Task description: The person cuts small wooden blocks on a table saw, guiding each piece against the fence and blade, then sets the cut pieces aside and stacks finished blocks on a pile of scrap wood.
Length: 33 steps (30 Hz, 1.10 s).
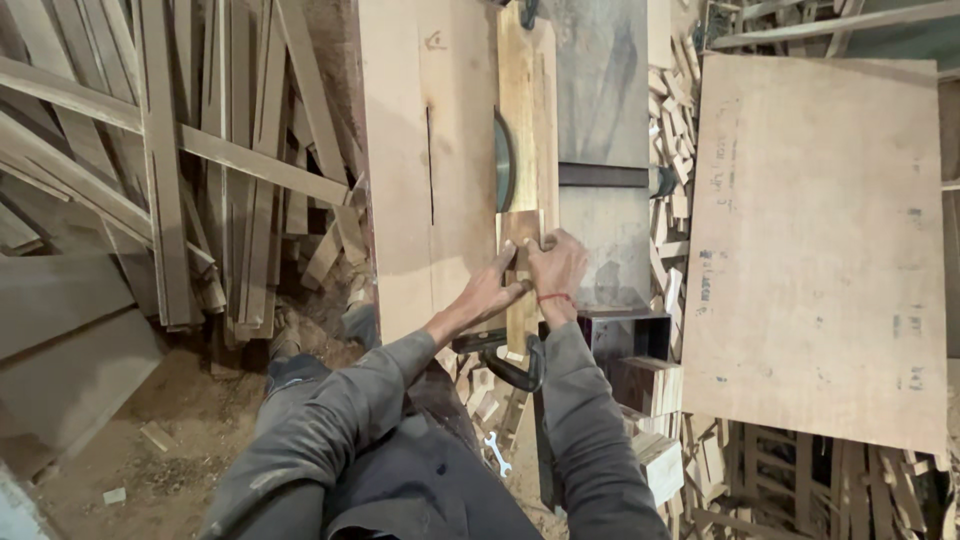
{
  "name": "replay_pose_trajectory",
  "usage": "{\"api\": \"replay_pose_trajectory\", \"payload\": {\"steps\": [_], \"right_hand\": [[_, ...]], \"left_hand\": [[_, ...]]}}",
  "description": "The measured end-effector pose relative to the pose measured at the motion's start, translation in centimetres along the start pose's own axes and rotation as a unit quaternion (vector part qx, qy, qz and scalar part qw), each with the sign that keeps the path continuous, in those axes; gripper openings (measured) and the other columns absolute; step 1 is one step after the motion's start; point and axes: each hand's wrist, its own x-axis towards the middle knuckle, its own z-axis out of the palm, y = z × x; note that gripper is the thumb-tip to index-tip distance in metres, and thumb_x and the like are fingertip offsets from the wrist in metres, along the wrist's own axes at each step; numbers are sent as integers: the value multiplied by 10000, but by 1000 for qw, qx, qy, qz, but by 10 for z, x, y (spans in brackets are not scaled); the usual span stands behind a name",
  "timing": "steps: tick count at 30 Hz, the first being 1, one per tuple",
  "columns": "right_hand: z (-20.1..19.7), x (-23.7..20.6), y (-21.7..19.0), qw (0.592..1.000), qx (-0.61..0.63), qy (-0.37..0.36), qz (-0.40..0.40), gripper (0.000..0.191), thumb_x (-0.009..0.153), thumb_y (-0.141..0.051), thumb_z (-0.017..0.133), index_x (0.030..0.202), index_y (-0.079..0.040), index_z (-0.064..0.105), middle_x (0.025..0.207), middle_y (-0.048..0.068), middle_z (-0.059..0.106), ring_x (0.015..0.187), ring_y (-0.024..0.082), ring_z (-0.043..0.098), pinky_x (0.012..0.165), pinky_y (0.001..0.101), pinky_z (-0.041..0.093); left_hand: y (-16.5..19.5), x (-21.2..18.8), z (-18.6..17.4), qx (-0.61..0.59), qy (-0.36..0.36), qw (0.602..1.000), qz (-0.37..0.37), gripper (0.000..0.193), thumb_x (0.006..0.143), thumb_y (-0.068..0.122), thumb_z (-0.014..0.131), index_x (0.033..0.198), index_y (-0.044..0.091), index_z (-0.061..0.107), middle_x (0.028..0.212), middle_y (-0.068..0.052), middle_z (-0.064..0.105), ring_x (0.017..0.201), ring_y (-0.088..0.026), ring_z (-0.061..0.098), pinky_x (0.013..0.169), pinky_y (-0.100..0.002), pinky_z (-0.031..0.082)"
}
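A small wooden block (520, 226) lies on the saw table (420, 180), just in front of the round saw blade (503, 162). My left hand (494, 287) presses on the block's near left side with fingers spread toward it. My right hand (556, 266), with a red thread on the wrist, holds the block's right side against a long upright wooden fence (527, 110). A narrow wood strip (521, 322) runs from under my hands toward me.
Long wooden slats (180, 160) lean in a pile at the left. A large plywood sheet (815, 250) lies at the right, with offcut scraps (672, 150) beside the table. A black clamp (515, 370) and a small spanner (497, 453) sit below the table's edge.
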Motion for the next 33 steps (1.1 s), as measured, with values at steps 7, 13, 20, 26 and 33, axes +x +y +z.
{"api": "replay_pose_trajectory", "payload": {"steps": [7, 13, 20, 26, 33], "right_hand": [[4, 13, -10, 1000, -16, 24, -2, 237, 712, -246, 852, 802, -48, 758, 797, 191, 739, 779, 380, 728, 733, 452, 565], [5, 22, -19, 1000, -8, 24, 1, 239, 705, -256, 846, 803, -56, 762, 804, 187, 746, 790, 382, 731, 751, 455, 565], [9, 32, -25, 999, -37, 32, 12, 271, 677, -283, 861, 816, -66, 779, 821, 193, 746, 801, 383, 731, 758, 457, 569], [12, 41, -30, 999, -37, 19, 21, 276, 691, -289, 856, 823, -60, 775, 829, 189, 755, 818, 378, 737, 772, 453, 572], [16, 52, -41, 998, -48, 32, 9, 278, 684, -267, 851, 836, -46, 777, 860, 217, 747, 836, 396, 727, 777, 463, 564]], "left_hand": [[0, 15, -3, -21, 14, 1000, 15, 912, 890, 388, 701, 1547, -97, 295, 1568, -333, 384, 1474, -416, 399, 1204, -411, 333], [4, 17, -6, -48, 11, 999, 2, 889, 858, 358, 681, 1545, -77, 321, 1548, -313, 433, 1447, -407, 444, 1185, -407, 369], [-3, -2, 14, -25, 0, 998, 55, 912, 846, 280, 671, 1555, -120, 257, 1565, -357, 383, 1451, -442, 423, 1192, -423, 351], [-4, 8, 11, -57, 17, 996, 59, 910, 834, 279, 669, 1541, -131, 269, 1512, -368, 444, 1425, -444, 460, 1179, -427, 376], [0, 18, 5, -56, 35, 996, 62, 909, 835, 283, 678, 1542, -126, 279, 1508, -369, 449, 1430, -444, 457, 1182, -429, 373]]}}
